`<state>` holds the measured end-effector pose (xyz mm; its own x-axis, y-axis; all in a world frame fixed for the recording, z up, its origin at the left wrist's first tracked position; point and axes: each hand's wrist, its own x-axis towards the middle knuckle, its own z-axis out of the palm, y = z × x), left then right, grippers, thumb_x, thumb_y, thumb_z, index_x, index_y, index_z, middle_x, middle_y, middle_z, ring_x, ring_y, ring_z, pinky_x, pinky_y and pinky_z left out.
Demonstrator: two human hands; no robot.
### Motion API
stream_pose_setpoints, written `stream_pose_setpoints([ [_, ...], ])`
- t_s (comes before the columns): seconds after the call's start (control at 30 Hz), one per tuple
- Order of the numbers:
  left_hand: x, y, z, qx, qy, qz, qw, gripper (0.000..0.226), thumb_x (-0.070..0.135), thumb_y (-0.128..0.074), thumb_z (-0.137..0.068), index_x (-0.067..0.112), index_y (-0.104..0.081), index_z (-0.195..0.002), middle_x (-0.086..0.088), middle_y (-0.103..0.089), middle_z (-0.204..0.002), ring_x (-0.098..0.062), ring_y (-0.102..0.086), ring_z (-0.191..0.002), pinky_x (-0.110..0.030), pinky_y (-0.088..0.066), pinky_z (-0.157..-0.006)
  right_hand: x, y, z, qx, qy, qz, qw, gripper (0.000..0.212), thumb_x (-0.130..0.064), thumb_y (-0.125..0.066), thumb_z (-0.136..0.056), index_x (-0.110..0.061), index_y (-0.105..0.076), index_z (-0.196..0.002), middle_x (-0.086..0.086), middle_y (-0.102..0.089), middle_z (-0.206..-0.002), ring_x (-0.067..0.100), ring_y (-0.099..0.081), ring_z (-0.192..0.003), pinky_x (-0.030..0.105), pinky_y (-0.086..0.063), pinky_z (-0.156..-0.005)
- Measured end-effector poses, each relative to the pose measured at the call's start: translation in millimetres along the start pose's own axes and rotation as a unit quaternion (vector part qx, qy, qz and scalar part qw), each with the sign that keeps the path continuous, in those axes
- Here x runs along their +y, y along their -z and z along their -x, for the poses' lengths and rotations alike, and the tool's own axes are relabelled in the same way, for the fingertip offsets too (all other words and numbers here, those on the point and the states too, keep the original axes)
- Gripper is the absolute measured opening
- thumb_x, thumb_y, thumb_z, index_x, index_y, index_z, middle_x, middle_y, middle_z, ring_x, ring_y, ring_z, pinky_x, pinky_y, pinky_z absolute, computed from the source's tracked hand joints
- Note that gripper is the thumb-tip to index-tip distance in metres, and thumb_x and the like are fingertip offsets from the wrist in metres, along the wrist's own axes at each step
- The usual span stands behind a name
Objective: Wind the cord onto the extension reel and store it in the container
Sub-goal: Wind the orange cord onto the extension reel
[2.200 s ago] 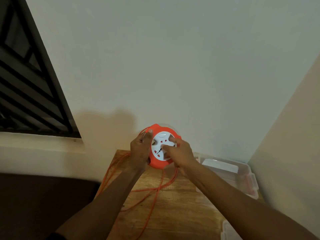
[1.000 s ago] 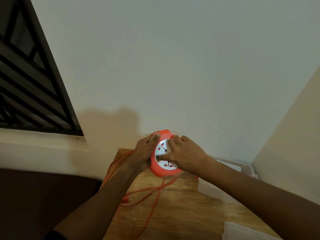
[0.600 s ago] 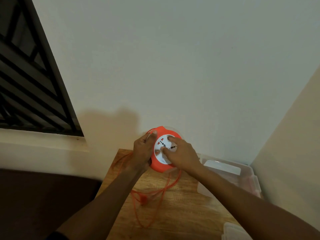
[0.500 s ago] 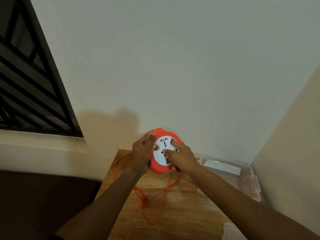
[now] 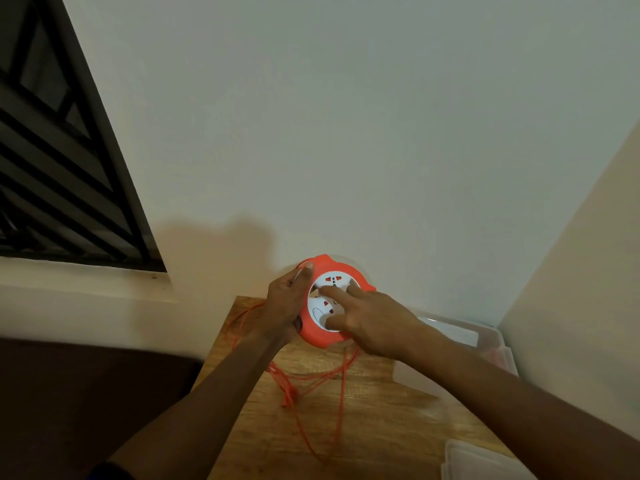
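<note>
An orange extension reel (image 5: 323, 337) with a white socket face is held up above the wooden table (image 5: 374, 427). My left hand (image 5: 285, 304) grips the reel's left rim. My right hand (image 5: 367, 318) lies on the white face, fingers spread and pressed into it. Loose orange cord (image 5: 341, 382) hangs from the reel's underside and loops over the table, with a bunched part (image 5: 287, 393) below my left wrist. The clear plastic container (image 5: 485, 344) stands at the right, partly behind my right forearm.
A clear plastic lid (image 5: 485, 464) lies at the table's front right corner. Plain walls close in behind and to the right. A dark barred window (image 5: 59, 161) fills the upper left, with a pale sill below it.
My right hand has kept turning the white face, its fingers shifting round it. The loose cord on the table has shortened and drawn closer to the reel. My left hand stays on the rim.
</note>
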<state>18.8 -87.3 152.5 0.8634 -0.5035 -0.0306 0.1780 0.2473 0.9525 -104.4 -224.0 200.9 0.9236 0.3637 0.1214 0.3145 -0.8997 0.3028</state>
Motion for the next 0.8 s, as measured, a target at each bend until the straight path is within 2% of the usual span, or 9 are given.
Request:
stream_pose_setpoints([
  [0.13,-1,-2,0,-0.041,-0.002,-0.035,0.999,0.033,0.054,-0.067,-0.087,0.027,-0.081,-0.099,-0.010,-0.082,-0.101,-0.031,-0.080,-0.087,-0.036,-0.065,-0.065,6,8,-6,-0.053,0.044,0.056,0.996,0.030,-0.017,-0.074,-0.083,-0.021,-0.070,-0.113,0.009,-0.039,-0.152,0.034,-0.053,-0.117,0.044,-0.058,-0.076],
  [0.2,-1,-2,-2,-0.051,-0.004,-0.048,0.998,0.030,0.050,-0.067,-0.091,0.024,-0.081,-0.097,-0.012,-0.082,-0.100,-0.031,-0.080,-0.086,-0.037,-0.064,-0.066,6,9,-8,-0.078,0.052,0.082,0.992,0.033,-0.022,-0.074,-0.085,-0.022,-0.068,-0.117,0.009,-0.037,-0.153,0.036,-0.052,-0.119,0.046,-0.057,-0.081],
  [0.3,0,2,-5,-0.049,-0.023,-0.077,0.996,0.031,0.039,-0.064,-0.100,0.011,-0.078,-0.092,-0.022,-0.078,-0.095,-0.026,-0.078,-0.075,-0.036,-0.064,-0.063,1,6,-8,-0.088,0.066,0.123,0.986,0.034,-0.030,-0.070,-0.088,-0.027,-0.066,-0.121,0.012,-0.036,-0.152,0.039,-0.051,-0.118,0.050,-0.054,-0.087],
  [0.37,1,4,-6,-0.060,-0.030,-0.107,0.992,0.032,0.037,-0.063,-0.101,0.011,-0.077,-0.088,-0.024,-0.076,-0.092,-0.026,-0.076,-0.072,-0.036,-0.064,-0.064,0,4,-7,-0.086,0.065,0.134,0.985,0.037,-0.035,-0.070,-0.088,-0.033,-0.063,-0.124,0.014,-0.039,-0.150,0.039,-0.052,-0.117,0.051,-0.050,-0.091],
  [0.43,0,6,-6,-0.068,-0.029,-0.130,0.989,0.031,0.038,-0.062,-0.101,0.014,-0.078,-0.090,-0.021,-0.078,-0.091,-0.030,-0.075,-0.075,-0.040,-0.064,-0.070,-1,1,-8,-0.085,0.056,0.138,0.985,0.043,-0.037,-0.067,-0.089,-0.038,-0.056,-0.131,0.018,-0.039,-0.148,0.041,-0.050,-0.120,0.052,-0.047,-0.095],
  [0.53,-1,6,-8,-0.062,-0.031,-0.134,0.989,0.035,0.037,-0.062,-0.102,0.004,-0.075,-0.099,-0.030,-0.075,-0.098,-0.038,-0.072,-0.080,-0.050,-0.061,-0.079,-4,-2,-8,-0.080,0.033,0.137,0.987,0.050,-0.038,-0.066,-0.091,-0.040,-0.047,-0.137,0.022,-0.042,-0.145,0.042,-0.047,-0.123,0.052,-0.044,-0.099],
  [0.73,3,2,-10,-0.064,-0.014,-0.113,0.991,0.030,0.035,-0.062,-0.101,0.010,-0.077,-0.095,-0.024,-0.077,-0.099,-0.029,-0.075,-0.078,-0.038,-0.064,-0.070,0,4,-9,-0.068,0.033,0.143,0.987,0.052,-0.037,-0.062,-0.094,-0.036,-0.040,-0.141,0.026,-0.047,-0.139,0.040,-0.050,-0.121,0.050,-0.043,-0.100],
  [0.8,5,2,-11,-0.072,0.001,-0.100,0.992,0.030,0.034,-0.062,-0.102,0.007,-0.077,-0.100,-0.023,-0.078,-0.102,-0.030,-0.076,-0.081,-0.040,-0.065,-0.072,2,6,-8,-0.060,0.049,0.158,0.984,0.051,-0.035,-0.062,-0.094,-0.035,-0.040,-0.140,0.027,-0.051,-0.135,0.039,-0.055,-0.114,0.049,-0.045,-0.096],
])
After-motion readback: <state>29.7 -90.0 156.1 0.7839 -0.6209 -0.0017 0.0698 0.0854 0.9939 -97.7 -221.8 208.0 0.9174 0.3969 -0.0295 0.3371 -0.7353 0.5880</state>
